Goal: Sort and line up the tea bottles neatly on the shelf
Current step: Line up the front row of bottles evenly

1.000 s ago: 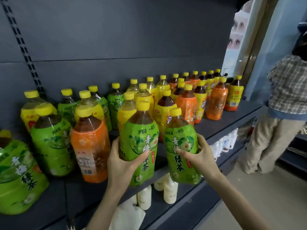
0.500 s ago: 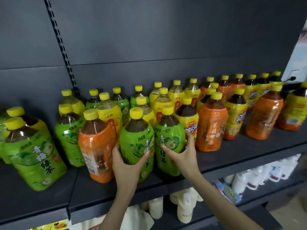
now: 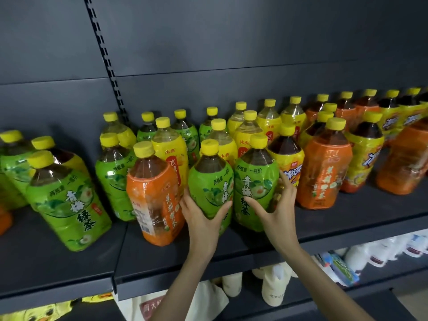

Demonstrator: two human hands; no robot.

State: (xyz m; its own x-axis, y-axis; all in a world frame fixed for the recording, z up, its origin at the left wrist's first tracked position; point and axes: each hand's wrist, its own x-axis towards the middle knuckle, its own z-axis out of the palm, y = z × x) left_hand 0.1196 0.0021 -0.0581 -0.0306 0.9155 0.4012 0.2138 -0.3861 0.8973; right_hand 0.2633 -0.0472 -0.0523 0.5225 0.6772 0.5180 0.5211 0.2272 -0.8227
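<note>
**Inspector:** Left hand, condition?

**Me:** My left hand (image 3: 203, 218) grips the left green tea bottle (image 3: 209, 179) low on its front. The thumb runs up its right side, the fingers wrap its left side, and the palm lies against the label. My forearm rises from the near edge.

**Inspector:** Right hand?

**Me:** My right hand (image 3: 278, 212) grips the right green tea bottle (image 3: 254, 179). The thumb lies across the lower label and the fingers curl round its right flank, in front of a yellow-labelled bottle (image 3: 288, 163).

**Inspector:** Position of both bottles?

**Me:** Upright, side by side and touching, near the front of the dark shelf (image 3: 208, 258), about mid-scene. An orange-labelled bottle (image 3: 152, 195) stands just to their left and a second orange-labelled bottle (image 3: 324, 174) to their right. My hand hides the left bottle's base, so I cannot tell whether it rests on the shelf.

**Inspector:** Remainder?

**Me:** Further yellow-capped bottles (image 3: 268, 119) stand in mixed rows behind. White bottles (image 3: 273, 290) sit on the level below.
</note>
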